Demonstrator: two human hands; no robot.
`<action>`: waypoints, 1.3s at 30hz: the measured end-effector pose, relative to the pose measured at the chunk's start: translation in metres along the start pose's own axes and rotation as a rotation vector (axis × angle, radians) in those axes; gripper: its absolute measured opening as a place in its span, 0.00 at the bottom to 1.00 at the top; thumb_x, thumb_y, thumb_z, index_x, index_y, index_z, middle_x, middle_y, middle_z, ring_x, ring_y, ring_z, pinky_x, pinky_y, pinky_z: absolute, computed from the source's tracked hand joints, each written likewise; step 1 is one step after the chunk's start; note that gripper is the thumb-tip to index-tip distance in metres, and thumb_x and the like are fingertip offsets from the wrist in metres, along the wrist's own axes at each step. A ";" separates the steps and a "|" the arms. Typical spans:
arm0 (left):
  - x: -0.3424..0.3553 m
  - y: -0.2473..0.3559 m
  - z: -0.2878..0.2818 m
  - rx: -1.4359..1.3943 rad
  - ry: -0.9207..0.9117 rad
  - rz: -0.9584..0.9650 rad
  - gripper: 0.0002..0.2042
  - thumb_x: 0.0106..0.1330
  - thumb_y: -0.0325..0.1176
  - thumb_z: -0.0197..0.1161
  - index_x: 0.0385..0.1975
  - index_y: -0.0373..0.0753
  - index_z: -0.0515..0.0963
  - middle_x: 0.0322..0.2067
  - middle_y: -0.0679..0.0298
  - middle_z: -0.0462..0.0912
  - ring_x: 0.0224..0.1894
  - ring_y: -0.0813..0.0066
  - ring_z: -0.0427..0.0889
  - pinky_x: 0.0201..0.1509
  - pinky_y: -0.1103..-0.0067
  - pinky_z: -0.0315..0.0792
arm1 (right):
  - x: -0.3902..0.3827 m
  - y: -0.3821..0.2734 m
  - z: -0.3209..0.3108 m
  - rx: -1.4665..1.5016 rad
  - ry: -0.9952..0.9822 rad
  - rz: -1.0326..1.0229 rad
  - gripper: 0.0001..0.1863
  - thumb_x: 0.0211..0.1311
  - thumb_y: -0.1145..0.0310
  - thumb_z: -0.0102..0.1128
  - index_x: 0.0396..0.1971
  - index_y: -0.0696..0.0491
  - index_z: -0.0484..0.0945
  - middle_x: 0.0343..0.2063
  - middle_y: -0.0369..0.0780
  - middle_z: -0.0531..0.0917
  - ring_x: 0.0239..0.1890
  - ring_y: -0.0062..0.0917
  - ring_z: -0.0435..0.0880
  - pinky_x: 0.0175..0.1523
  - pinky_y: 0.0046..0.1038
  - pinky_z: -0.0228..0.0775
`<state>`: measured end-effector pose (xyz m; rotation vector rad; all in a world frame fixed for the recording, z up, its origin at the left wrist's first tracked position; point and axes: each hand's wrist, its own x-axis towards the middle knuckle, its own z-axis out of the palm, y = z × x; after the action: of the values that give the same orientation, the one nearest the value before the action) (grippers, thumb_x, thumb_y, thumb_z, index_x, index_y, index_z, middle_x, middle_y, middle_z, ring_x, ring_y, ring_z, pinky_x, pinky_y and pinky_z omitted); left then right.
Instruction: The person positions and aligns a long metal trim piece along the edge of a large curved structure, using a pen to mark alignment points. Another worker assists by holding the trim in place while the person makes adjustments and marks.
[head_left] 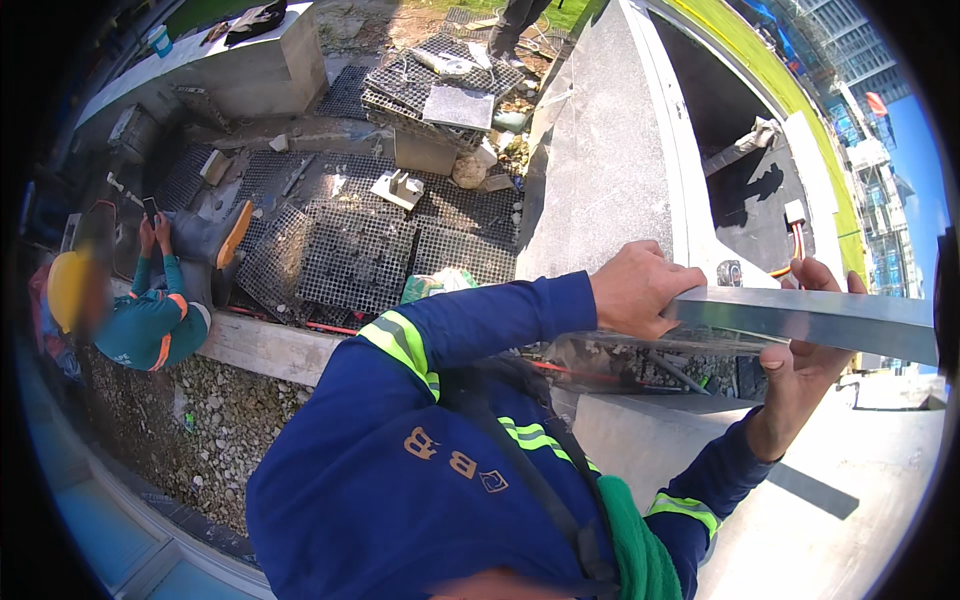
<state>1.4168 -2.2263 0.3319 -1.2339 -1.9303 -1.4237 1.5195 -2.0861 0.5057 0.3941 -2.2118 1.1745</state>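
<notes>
While left hand (640,290) grips metal bar (810,318), right hand (800,370) clasps it underneath.

An outdoor construction site, high up among city buildings. Pale concrete slabs (610,150) edge a pit of black plastic grid panels (360,255), gravel (210,430) and rubble, and a seated person in a yellow hard hat (68,288) and reflective workwear rests nearby.
</notes>
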 end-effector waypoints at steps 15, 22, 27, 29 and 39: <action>-0.026 -0.066 -0.002 -0.340 0.046 -0.231 0.22 0.67 0.27 0.67 0.60 0.28 0.75 0.54 0.48 0.83 0.57 0.59 0.85 0.58 0.68 0.77 | 0.034 0.077 0.116 0.531 0.052 -0.048 0.42 0.58 0.71 0.74 0.69 0.58 0.59 0.53 0.40 0.74 0.53 0.20 0.74 0.58 0.26 0.70; -0.059 -0.107 0.016 -0.332 -0.009 -0.397 0.31 0.70 0.36 0.66 0.69 0.27 0.67 0.66 0.44 0.74 0.69 0.51 0.74 0.71 0.62 0.69 | 0.012 0.121 0.148 0.453 0.112 0.056 0.36 0.60 0.61 0.78 0.62 0.57 0.68 0.44 0.41 0.83 0.46 0.21 0.82 0.52 0.28 0.74; -0.182 -0.163 -0.012 -0.062 -0.440 -0.713 0.36 0.67 0.49 0.71 0.69 0.32 0.70 0.61 0.43 0.80 0.63 0.49 0.81 0.66 0.62 0.74 | -0.050 0.186 0.196 0.308 0.034 0.299 0.32 0.63 0.53 0.77 0.56 0.56 0.70 0.39 0.46 0.85 0.41 0.32 0.87 0.47 0.34 0.77; -0.248 -0.180 -0.041 0.074 -0.707 -0.980 0.38 0.67 0.60 0.68 0.66 0.33 0.75 0.58 0.44 0.84 0.61 0.49 0.83 0.64 0.63 0.76 | -0.073 0.207 0.212 0.192 -0.021 0.331 0.29 0.65 0.51 0.74 0.52 0.56 0.70 0.34 0.44 0.84 0.38 0.35 0.87 0.44 0.36 0.77; -0.246 -0.150 -0.099 -0.337 -0.229 -1.132 0.39 0.70 0.52 0.71 0.72 0.30 0.68 0.58 0.46 0.83 0.56 0.59 0.85 0.59 0.67 0.80 | -0.071 0.226 0.244 0.195 -0.094 0.258 0.26 0.64 0.55 0.77 0.45 0.57 0.73 0.30 0.39 0.85 0.34 0.27 0.87 0.42 0.31 0.78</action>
<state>1.3985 -2.4255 0.1020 -0.3225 -2.8179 -2.2543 1.3701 -2.1603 0.2095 0.2514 -2.2868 1.5445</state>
